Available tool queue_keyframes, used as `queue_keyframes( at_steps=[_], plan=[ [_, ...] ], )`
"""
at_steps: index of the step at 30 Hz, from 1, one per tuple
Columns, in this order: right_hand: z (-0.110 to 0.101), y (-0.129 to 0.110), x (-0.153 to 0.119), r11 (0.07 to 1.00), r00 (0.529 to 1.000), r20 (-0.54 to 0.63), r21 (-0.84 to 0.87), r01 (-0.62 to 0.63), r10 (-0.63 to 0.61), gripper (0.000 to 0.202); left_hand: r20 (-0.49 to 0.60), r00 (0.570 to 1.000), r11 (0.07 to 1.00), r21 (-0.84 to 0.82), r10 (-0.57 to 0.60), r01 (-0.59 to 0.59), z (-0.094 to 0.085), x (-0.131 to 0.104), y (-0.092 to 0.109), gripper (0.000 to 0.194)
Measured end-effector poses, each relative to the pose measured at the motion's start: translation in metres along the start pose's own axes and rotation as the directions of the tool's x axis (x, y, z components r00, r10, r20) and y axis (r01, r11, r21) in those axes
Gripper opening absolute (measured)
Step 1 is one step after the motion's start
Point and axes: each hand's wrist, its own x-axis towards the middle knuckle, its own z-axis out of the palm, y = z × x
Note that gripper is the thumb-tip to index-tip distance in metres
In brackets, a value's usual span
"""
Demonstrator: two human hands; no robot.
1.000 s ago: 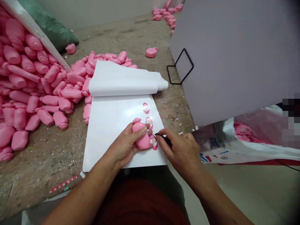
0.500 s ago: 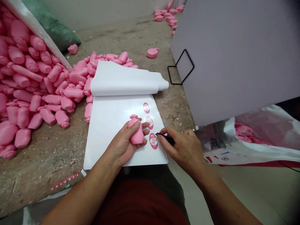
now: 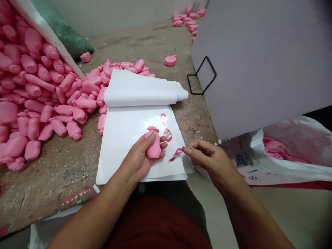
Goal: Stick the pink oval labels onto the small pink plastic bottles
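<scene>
A small pink bottle point(image 3: 153, 147) is held upright in my left hand point(image 3: 141, 155), the thumb across its front. Under that hand lies a white sticker sheet point(image 3: 121, 138), its upper part rolled back. Two oval pink stickers, an upper one point(image 3: 164, 119) and a lower one point(image 3: 167, 135), lie flat near the sheet's right side. Between finger and thumb, my right hand point(image 3: 204, 154) pinches the edge of a third sticker point(image 3: 176, 154), which is curled and lifted. The dark tool is not visible now.
Many pink bottles point(image 3: 62, 110) are heaped at the left and behind the sheet. A grey panel point(image 3: 254, 65) with a black wire bracket point(image 3: 202, 76) stands at the right. Below it sits a plastic bag point(image 3: 298, 138) with pink pieces. A green sack point(image 3: 63, 31) lies at the back left.
The lowest sticker has come up from its flat place, and its edge is now in my right fingers. The dark tool has gone from sight. My left hand still grips the bottle.
</scene>
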Motion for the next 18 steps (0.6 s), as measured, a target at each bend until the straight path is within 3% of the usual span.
queue_keyframes(
  at_steps=[3,7,11,16,18],
  plan=[
    [-0.002,-0.007,-0.006,0.995,1.0,-0.012,0.098,0.018,-0.017,0.037,0.011,0.998,0.997,0.056,0.06,-0.061,0.001,-0.002,-0.003,0.021],
    [0.002,-0.02,-0.006,0.996,0.998,0.0,0.064,0.057,-0.057,0.037,0.073,0.986,0.97,0.182,0.149,-0.16,0.002,-0.015,-0.003,0.037],
    [0.009,-0.025,-0.007,0.993,0.992,0.078,-0.061,0.106,-0.101,0.035,0.132,0.969,0.904,0.353,0.207,-0.241,0.001,-0.033,-0.003,0.048],
    [0.013,-0.016,-0.018,0.881,0.957,-0.054,-0.408,0.238,-0.284,0.026,0.057,0.974,0.889,0.399,0.22,-0.224,-0.005,-0.041,-0.002,0.048],
    [0.014,-0.015,-0.022,0.859,0.956,-0.032,-0.449,0.246,-0.29,0.026,0.051,0.97,0.882,0.406,0.238,-0.238,-0.008,-0.042,-0.001,0.047]
  ],
)
